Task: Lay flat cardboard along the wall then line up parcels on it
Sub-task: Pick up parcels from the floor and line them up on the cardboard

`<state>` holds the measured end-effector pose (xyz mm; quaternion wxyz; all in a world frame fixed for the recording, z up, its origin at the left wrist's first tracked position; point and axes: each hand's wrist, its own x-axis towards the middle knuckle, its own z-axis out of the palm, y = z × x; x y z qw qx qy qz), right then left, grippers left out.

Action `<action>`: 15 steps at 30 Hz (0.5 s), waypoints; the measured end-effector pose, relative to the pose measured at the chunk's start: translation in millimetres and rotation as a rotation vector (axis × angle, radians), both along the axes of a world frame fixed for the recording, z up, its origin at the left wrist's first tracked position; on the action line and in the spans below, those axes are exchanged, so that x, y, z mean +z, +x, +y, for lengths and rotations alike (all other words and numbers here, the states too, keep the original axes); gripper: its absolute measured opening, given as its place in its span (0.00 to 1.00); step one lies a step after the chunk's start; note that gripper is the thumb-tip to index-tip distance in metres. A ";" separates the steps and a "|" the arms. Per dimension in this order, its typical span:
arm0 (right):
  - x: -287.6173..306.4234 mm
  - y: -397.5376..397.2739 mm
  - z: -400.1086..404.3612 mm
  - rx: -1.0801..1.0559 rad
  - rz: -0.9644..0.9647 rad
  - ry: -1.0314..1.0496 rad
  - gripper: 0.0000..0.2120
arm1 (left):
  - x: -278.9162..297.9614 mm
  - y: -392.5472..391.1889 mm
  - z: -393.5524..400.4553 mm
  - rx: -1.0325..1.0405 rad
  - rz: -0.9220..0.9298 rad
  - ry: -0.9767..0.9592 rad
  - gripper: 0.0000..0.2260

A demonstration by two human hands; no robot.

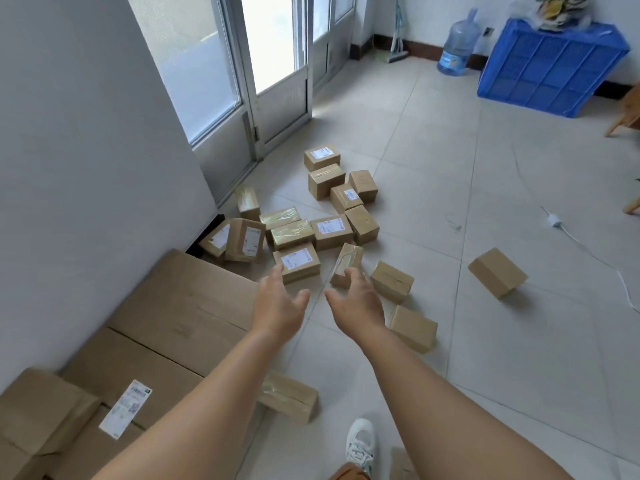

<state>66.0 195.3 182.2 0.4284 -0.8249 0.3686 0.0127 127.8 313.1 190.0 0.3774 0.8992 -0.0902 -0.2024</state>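
Flat brown cardboard (pixel 180 317) lies on the floor along the white wall at the left, with a white label near its close end. Several small brown parcels are scattered on the tiles beyond it. My left hand (pixel 278 304) reaches forward with fingers spread, its fingertips at a labelled parcel (pixel 299 261). My right hand (pixel 356 303) is stretched out beside it, fingers relaxed, just short of a tilted parcel (pixel 346 263). Neither hand holds anything. One parcel (pixel 289 396) lies under my left forearm, another (pixel 414 327) right of my right wrist.
A lone parcel (pixel 497 271) sits off to the right near a white cable (pixel 588 245). Glass doors (pixel 277 64) stand behind the pile. A blue crate (pixel 550 67) and a water jug (pixel 457 43) are at the far wall. My white shoe (pixel 360 445) is below.
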 end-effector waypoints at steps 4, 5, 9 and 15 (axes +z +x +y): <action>0.6 22.0 -54.3 0.058 -0.013 -0.013 0.27 | -5.6 16.1 -53.6 0.046 0.019 0.033 0.32; 0.4 27.8 -66.2 0.069 -0.013 -0.020 0.27 | -6.5 20.1 -63.4 0.054 0.021 0.040 0.31; -2.4 50.3 -102.4 0.105 0.001 -0.031 0.27 | -14.3 35.9 -86.2 0.089 0.052 0.059 0.31; -13.4 92.5 -132.3 0.126 0.031 -0.031 0.27 | -30.4 75.8 -104.0 0.149 0.111 0.072 0.31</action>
